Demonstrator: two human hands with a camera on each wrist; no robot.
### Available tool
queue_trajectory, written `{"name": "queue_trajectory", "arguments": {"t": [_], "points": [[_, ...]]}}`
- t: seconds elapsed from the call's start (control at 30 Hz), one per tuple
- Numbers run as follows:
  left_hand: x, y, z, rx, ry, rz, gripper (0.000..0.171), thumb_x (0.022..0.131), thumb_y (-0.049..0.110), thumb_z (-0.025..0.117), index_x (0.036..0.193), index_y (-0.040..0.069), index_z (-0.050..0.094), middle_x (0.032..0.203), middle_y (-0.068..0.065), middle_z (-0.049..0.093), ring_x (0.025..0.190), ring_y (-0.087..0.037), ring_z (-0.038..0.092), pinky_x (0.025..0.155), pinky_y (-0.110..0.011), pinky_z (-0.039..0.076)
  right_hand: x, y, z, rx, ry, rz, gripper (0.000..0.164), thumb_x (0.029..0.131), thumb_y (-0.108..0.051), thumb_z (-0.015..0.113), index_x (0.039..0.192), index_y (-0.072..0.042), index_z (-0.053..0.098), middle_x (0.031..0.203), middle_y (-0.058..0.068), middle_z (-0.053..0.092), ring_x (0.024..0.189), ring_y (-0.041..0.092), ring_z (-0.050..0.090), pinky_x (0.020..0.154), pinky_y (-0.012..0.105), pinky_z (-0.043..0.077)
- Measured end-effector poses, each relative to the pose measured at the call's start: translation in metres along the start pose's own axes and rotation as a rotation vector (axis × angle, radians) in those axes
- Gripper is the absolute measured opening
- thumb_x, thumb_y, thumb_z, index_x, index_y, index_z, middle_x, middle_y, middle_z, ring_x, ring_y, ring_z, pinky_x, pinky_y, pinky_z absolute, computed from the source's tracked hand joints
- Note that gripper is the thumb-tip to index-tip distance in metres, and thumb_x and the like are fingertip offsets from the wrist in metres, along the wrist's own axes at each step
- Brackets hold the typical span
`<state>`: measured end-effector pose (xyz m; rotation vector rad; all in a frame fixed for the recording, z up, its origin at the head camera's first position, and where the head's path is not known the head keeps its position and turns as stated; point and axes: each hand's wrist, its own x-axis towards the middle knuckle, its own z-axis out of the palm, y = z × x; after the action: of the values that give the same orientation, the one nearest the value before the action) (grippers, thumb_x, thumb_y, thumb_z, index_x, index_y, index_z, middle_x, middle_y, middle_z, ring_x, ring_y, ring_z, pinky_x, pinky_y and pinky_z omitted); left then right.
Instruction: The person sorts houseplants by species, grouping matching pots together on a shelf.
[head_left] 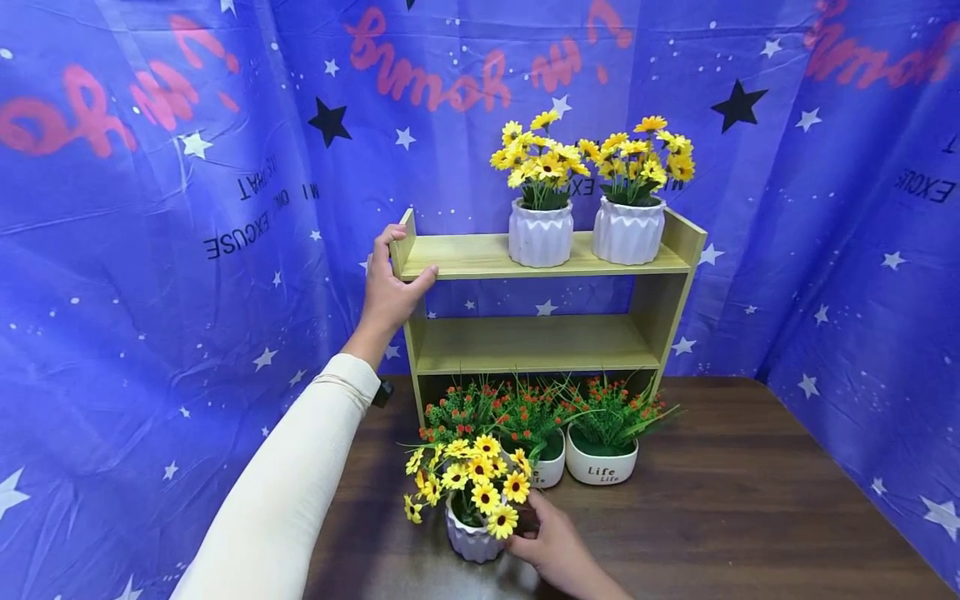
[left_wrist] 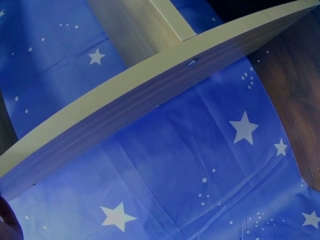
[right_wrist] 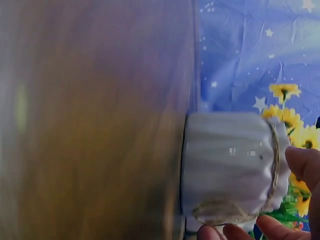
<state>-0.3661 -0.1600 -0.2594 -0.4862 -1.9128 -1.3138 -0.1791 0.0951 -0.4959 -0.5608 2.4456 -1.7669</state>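
My left hand (head_left: 392, 287) grips the upper left corner of a light wooden shelf (head_left: 540, 342), fingers over the side panel and thumb on the top board's front edge. In the left wrist view, only a fingertip shows beside the side panel (left_wrist: 125, 92). My right hand (head_left: 558, 546) holds the right side of a white fluted flowerpot (head_left: 474, 543) with yellow daisies (head_left: 480, 475), which stands on the brown table. Seen from the right wrist, the thumb lies at the pot's rim and the other fingers curl along its side, near a twine bow (right_wrist: 220, 212).
Two similar daisy pots, one at the middle (head_left: 540, 237) and one at the right (head_left: 628, 233), stand on the top board. Red-flowered plants in white planters (head_left: 602, 467) line the shelf's foot. Blue star-printed cloth (head_left: 187, 317) surrounds the brown table (head_left: 750, 500).
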Motion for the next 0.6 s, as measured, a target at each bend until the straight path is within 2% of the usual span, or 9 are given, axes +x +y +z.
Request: {"name": "queue_trajectory", "arguments": {"t": [0.13, 0.33, 0.47, 0.6], "points": [[0.0, -0.002, 0.0, -0.01, 0.002, -0.001, 0.064, 0.077, 0.011, 0.08, 0.128, 0.007, 0.043, 0.145, -0.005, 0.046, 0.119, -0.028, 0.041, 0.1, -0.043, 0.034, -0.001, -0.002, 0.005, -0.053, 0.004, 0.016, 0.064, 0.075, -0.018, 0.082, 0.13, -0.001, 0.053, 0.122, 0.015, 0.063, 0.105, 0.026, 0.062, 0.087, 0.03, 0.05], [0.001, -0.003, 0.0, -0.001, 0.008, 0.024, 0.063, 0.076, 0.011, 0.081, 0.127, 0.005, 0.043, 0.144, -0.003, 0.048, 0.118, -0.029, 0.041, 0.1, -0.041, 0.033, 0.001, -0.006, 0.012, -0.094, 0.027, 0.04, 0.075, 0.073, -0.022, 0.084, 0.134, 0.002, 0.049, 0.126, 0.018, 0.061, 0.113, 0.033, 0.058, 0.096, 0.043, 0.046], [0.001, -0.003, 0.0, 0.0, 0.013, 0.035, 0.063, 0.076, 0.01, 0.081, 0.126, 0.005, 0.044, 0.144, -0.007, 0.047, 0.118, -0.029, 0.041, 0.1, -0.041, 0.033, 0.001, -0.006, 0.014, -0.112, 0.049, 0.027, 0.076, 0.073, -0.025, 0.085, 0.134, 0.002, 0.05, 0.126, 0.017, 0.062, 0.114, 0.034, 0.058, 0.097, 0.05, 0.044], [0.001, -0.005, 0.0, -0.004, 0.009, 0.038, 0.063, 0.076, 0.011, 0.081, 0.126, 0.006, 0.044, 0.145, -0.009, 0.047, 0.119, -0.029, 0.041, 0.101, -0.041, 0.033, 0.001, -0.004, 0.016, -0.099, 0.046, 0.019, 0.076, 0.074, -0.028, 0.085, 0.134, 0.001, 0.05, 0.126, 0.017, 0.062, 0.112, 0.033, 0.059, 0.097, 0.05, 0.045]]}}
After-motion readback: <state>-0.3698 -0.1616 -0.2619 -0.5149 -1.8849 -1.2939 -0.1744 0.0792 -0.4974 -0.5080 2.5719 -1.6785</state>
